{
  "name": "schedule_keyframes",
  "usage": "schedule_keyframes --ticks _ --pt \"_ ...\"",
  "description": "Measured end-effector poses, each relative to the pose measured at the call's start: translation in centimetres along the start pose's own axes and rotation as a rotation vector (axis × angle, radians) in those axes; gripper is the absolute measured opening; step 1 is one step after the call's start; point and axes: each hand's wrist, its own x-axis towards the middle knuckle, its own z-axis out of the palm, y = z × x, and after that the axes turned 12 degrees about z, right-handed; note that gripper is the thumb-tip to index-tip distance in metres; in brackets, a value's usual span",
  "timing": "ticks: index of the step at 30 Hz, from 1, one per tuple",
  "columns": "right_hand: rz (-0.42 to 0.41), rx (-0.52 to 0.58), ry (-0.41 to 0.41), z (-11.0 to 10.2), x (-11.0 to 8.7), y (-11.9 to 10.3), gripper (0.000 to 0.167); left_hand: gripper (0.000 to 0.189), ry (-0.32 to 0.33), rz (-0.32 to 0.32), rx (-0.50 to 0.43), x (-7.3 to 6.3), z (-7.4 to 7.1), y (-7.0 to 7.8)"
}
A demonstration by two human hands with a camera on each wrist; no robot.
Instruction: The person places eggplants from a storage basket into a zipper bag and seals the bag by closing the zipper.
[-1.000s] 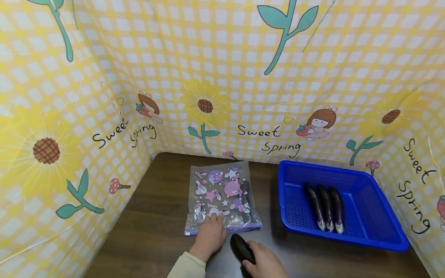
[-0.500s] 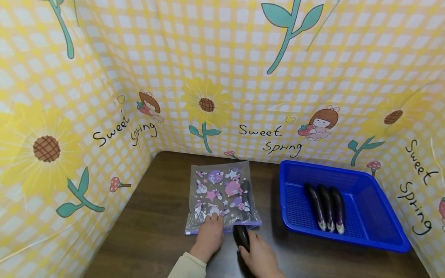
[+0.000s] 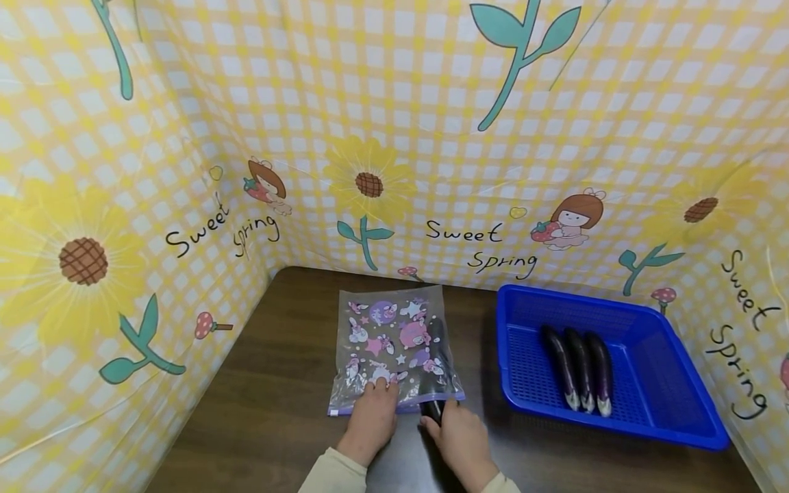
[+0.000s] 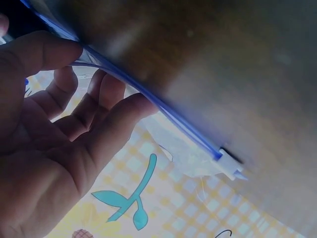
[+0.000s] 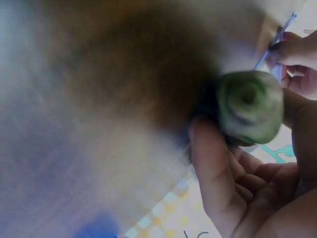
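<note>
A clear zip bag (image 3: 364, 356) with pink and purple prints lies flat on the table, its purple zip edge toward me and a dark eggplant (image 3: 439, 332) inside along the right side. My left hand (image 3: 372, 418) holds the bag's near edge; in the left wrist view, thumb and fingers grip the purple zip strip (image 4: 129, 82). My right hand (image 3: 464, 438) grips another eggplant (image 3: 433, 409), whose far end is inside the bag's mouth. Its green stem end (image 5: 250, 106) faces the right wrist camera.
A blue plastic basket (image 3: 672, 435) stands on the right of the table, with three eggplants (image 3: 582, 370) lying side by side in it. The white zip slider (image 4: 229, 163) sits at the bag's left corner. Checkered cloth walls (image 3: 394, 103) rise around the brown table (image 3: 246, 411).
My right hand has moved forward, and the eggplant in it has gone from in front of the bag to partly inside its mouth. My left hand has stayed on the bag's edge.
</note>
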Motion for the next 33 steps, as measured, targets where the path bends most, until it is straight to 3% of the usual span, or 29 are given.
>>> schedule_keyframes --ticks 4,10,18,22,25,33 --pt "-0.009 -0.061 0.022 0.0 0.6 -0.2 0.051 0.046 -0.013 -0.004 0.001 0.0 -0.2 0.1" --pt "0.053 -0.093 -0.042 -0.1 1.0 0.1 0.056 0.046 -0.024 -0.002 -0.005 0.1 0.0 0.0" --pt "0.027 -0.046 -0.056 -1.3 -0.9 1.0 0.048 0.047 -0.005 0.007 -0.002 0.1 0.2 -0.1" --pt "0.037 -0.007 -0.113 -1.8 -1.9 1.1 0.045 0.047 0.000 0.013 0.006 0.0 0.2 -0.2" --pt "0.019 -0.010 -0.147 -1.9 -2.5 1.1 0.044 0.047 0.002 0.017 0.013 -0.1 0.3 -0.3" --pt "-0.008 -0.040 -0.144 -1.8 -3.4 0.9 0.042 0.047 -0.005 0.012 0.000 0.0 0.2 -0.2"
